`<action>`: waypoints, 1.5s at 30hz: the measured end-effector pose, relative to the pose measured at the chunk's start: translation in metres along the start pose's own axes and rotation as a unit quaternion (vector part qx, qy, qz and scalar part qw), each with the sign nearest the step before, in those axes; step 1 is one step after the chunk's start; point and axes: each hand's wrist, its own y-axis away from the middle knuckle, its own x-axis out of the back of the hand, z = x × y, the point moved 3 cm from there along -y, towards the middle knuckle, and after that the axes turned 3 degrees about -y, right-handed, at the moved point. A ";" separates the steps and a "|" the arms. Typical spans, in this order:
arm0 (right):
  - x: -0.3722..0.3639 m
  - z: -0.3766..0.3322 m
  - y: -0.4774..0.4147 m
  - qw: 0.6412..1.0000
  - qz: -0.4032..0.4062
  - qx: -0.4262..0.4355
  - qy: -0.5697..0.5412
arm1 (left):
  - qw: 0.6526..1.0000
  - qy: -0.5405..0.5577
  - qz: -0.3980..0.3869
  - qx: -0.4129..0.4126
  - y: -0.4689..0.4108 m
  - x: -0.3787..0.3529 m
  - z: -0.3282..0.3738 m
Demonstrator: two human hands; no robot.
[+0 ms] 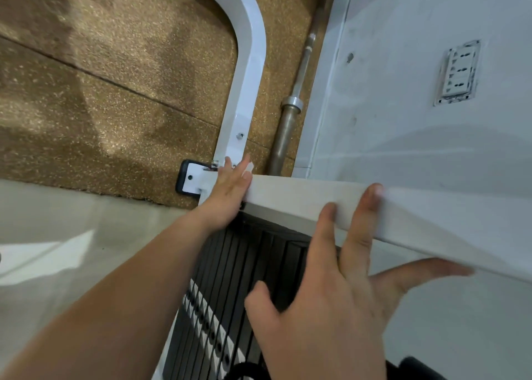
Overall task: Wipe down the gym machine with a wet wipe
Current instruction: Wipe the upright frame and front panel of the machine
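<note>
Gym machine top beam [302, 195]: white, flat-faced, matte, faint grey smudging on the front face. Long axis left to right across the view, dropping toward lower right, right end blurred and cut by the frame edge. Directly in front, under both hands. Weight stack [244, 264] just below it, dark plates on edge, white tags with pin holes lower down.

Wet wipe [249, 168]: only a small white corner showing past the fingertips at the beam's left end. Rest hidden, so fold and wetness impossible to tell.

Left hand [230, 185]: at the beam's left end, fingers straight and together, pressing flat with the wipe beneath, not clenched. Right hand [331, 293]: nearer the camera, further right along the beam, fingers spread and straight, tips resting on the front face, grasping nothing.

Key relation: most of the beam lying to the right of the wipe, between the two hands and beyond. Likely next stroke rightward along the long axis, and probably needs the right hand moved out of the path. Left doing the wiping, right only bracing, by the look of it.

Outward: curved white frame tube [249, 63] down to a black-edged foot plate [188, 178] on speckled tan floor [115, 92]. Barbell [288, 120] lying along the wall [403, 135], wall socket [457, 73] upper right.
</note>
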 end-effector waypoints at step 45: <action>0.122 0.028 0.117 0.962 0.018 -0.079 -0.261 | 0.957 -0.174 -0.046 -0.227 0.247 -0.068 0.208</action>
